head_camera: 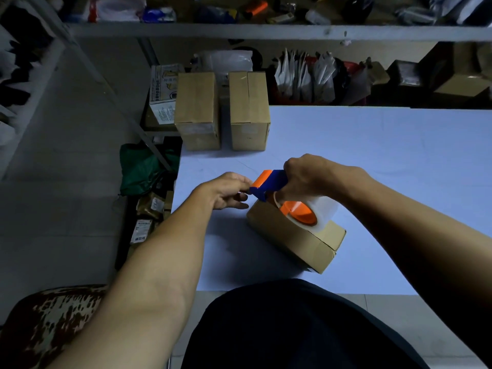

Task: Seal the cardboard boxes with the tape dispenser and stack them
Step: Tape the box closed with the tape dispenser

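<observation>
White table [372, 161]: two upright boxes [222, 110] parked side by side at the far left edge, small flat box [290, 235] near the front edge. Tape dispenser [282, 198] sits on its far-left end, right hand [306, 177] wrapped round the handle. Left hand [229, 191] pinches at the dispenser's nose, probably the tape's free end; can't confirm. Risk: nothing pins the box, so a pull could drag it or lay tape skewed.

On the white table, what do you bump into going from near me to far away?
Small cardboard box → tape dispenser held by the right hand → two tall cardboard boxes at the far edge.
</observation>
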Motion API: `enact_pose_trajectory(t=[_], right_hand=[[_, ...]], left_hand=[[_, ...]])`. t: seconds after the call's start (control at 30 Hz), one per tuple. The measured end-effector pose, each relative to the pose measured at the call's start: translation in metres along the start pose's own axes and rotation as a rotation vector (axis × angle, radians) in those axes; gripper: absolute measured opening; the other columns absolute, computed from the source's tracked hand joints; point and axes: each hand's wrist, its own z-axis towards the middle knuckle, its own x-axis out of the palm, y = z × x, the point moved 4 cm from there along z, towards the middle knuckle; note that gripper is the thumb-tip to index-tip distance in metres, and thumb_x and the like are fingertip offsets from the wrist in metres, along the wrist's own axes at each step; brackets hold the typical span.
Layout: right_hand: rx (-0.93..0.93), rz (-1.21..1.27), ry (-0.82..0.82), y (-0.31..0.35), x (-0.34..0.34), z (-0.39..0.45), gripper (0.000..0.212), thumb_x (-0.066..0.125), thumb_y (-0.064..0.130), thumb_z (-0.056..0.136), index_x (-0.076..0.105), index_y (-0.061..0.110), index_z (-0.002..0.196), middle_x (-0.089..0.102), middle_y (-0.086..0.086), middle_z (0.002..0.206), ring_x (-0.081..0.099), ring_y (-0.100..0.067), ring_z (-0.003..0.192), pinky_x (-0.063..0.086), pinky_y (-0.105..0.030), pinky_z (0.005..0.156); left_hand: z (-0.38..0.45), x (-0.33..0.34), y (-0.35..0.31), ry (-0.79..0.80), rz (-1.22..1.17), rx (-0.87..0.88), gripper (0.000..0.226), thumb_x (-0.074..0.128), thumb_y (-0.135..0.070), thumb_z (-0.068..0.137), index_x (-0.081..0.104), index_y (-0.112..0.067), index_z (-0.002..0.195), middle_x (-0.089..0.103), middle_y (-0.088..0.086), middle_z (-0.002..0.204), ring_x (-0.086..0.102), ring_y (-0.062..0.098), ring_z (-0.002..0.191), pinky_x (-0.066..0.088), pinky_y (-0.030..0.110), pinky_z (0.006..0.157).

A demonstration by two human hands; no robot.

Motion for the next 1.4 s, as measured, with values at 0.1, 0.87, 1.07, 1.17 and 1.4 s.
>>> enact_pose_trajectory(t=[0.1, 0.87, 1.07, 1.17, 1.4], right_hand=[[0.015, -0.026, 0.008, -0.008, 0.001, 0.002, 0.050, 0.070, 0.055, 0.081, 0.059, 0.018, 0.112, 0.065, -0.003, 0.089, 0.063, -0.020, 0.081, 0.054, -0.032, 0.077], [0.047, 0.005, 0.002, -0.023, -0.006, 0.022, 0.046, 0.071, 0.055, 0.076, 0.059, 0.021, 0.105, 0.063, -0.001, 0.086, 0.060, -0.019, 0.078, 0.051, -0.032, 0.071], [0.063, -0.012, -0.006, -0.025, 0.000, 0.015, 0.042, 0.071, 0.054, 0.079, 0.059, 0.021, 0.102, 0.064, -0.002, 0.083, 0.061, -0.019, 0.076, 0.050, -0.030, 0.066], [0.067, -0.002, -0.013, -0.022, -0.002, 0.012, 0.040, 0.071, 0.050, 0.079, 0.059, 0.020, 0.103, 0.063, -0.002, 0.083, 0.061, -0.019, 0.076, 0.053, -0.032, 0.072], [0.091, 0.074, -0.007, -0.015, 0.002, 0.005, 0.037, 0.069, 0.045, 0.085, 0.059, 0.018, 0.107, 0.058, -0.001, 0.081, 0.053, -0.014, 0.069, 0.045, -0.027, 0.064]], left_hand=[[-0.005, 0.010, 0.005, 0.109, -0.145, -0.064, 0.020, 0.044, -0.004, 0.101, 0.064, -0.004, 0.104, 0.056, 0.006, 0.079, 0.055, 0.012, 0.056, 0.055, 0.027, 0.056], [-0.015, 0.042, -0.005, -0.393, -0.109, 0.057, 0.019, 0.041, -0.001, 0.095, 0.059, -0.010, 0.092, 0.057, 0.011, 0.089, 0.055, 0.025, 0.069, 0.045, 0.030, 0.056], [-0.009, 0.064, 0.013, -0.557, 0.021, 0.140, 0.011, 0.054, -0.006, 0.092, 0.060, -0.015, 0.091, 0.068, 0.015, 0.104, 0.060, 0.036, 0.100, 0.042, 0.031, 0.073], [-0.007, 0.062, 0.008, -0.558, 0.178, 0.178, 0.010, 0.053, -0.007, 0.094, 0.060, -0.013, 0.098, 0.067, 0.015, 0.107, 0.056, 0.033, 0.092, 0.039, 0.031, 0.072], [-0.002, 0.058, 0.014, -0.574, 0.139, 0.202, 0.013, 0.051, -0.005, 0.093, 0.061, -0.012, 0.096, 0.065, 0.013, 0.100, 0.056, 0.034, 0.094, 0.039, 0.031, 0.072]])
